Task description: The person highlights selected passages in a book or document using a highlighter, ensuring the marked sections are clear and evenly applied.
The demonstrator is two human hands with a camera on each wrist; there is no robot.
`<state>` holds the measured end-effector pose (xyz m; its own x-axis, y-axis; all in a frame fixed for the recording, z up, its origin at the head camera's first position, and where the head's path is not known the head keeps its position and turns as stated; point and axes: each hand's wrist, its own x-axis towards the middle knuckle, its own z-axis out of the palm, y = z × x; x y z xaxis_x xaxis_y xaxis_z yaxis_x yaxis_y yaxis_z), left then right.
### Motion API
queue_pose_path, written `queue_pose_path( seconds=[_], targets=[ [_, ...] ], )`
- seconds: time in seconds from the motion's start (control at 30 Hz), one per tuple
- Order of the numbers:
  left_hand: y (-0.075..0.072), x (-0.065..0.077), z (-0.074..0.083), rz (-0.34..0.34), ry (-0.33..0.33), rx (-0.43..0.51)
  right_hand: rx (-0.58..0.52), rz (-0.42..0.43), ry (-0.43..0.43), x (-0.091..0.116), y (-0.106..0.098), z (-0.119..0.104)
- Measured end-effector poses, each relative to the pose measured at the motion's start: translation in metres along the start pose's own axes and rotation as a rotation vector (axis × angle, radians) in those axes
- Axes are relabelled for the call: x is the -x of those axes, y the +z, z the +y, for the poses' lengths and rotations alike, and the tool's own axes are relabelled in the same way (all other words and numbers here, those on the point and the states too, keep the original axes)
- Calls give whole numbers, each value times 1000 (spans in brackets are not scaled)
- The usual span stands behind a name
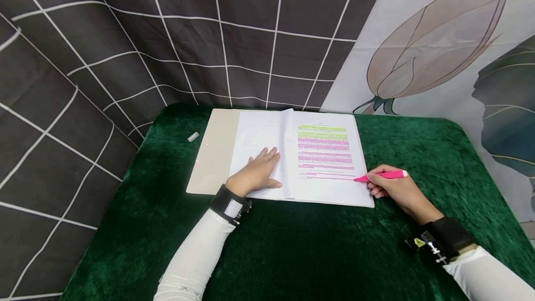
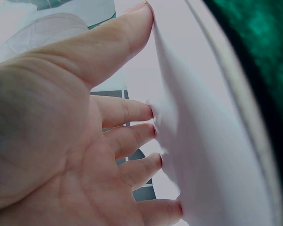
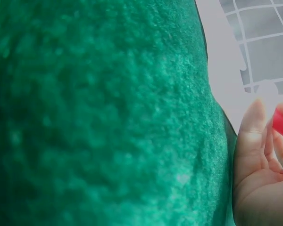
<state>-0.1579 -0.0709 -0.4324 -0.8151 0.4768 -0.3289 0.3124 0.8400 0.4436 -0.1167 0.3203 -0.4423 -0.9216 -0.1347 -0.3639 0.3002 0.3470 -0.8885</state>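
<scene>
While the green velvet worktop (image 1: 317, 245) spreads under both forearms, the work in hand looks like highlighting lines of print, and it seems far along on this page: yellow and pink bands fill the text block down to its last lines. The open document (image 1: 326, 157) lies between the two hands, on a beige folder (image 1: 213, 152) whose bare flap runs out beyond the left hand. That left hand (image 1: 257, 173) lies flat with fingers straight, pressing the turned-over left pages down. The right hand (image 1: 397, 189) has its fingers curled around a pink highlighter (image 1: 382, 175), with the tip on the lowest marked line at the page's right-hand margin, just beside the fingertips.

By my reading, the next move calls for a steady stroke along any remaining line, or else a lift of the pen and a page turn by the left hand.

Much stays hidden. Printed words are too small to read. From the right wrist view only the fingers (image 3: 254, 141) and a red sliver of the pen show. A small pale object (image 1: 193, 136) lies well beyond the left hand; I cannot tell what it is.
</scene>
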Motion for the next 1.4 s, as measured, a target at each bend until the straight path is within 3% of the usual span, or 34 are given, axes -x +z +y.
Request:
queue_pose_path(
  seconds=[0.43,0.77,0.9,1.07,1.2,1.4],
  targets=[
    [1,1,-1,-1,-2,-7,-59,-16,-13,-1,-3,6],
    [1,0,0,-1,-7,-4,-276,-75,-70,3,-2,4],
    [1,-1,-1,1,-18,-14,-258,-87,-117,1,8,-9],
    [0,-2,0,0,-25,-13,-147,-65,-174,-4,28,-23],
    [0,-2,1,-6,-26,-7,-78,-52,-179,-7,43,-26],
    [1,-2,1,-7,-21,0,-64,-61,-181,-12,59,-27]
  ],
)
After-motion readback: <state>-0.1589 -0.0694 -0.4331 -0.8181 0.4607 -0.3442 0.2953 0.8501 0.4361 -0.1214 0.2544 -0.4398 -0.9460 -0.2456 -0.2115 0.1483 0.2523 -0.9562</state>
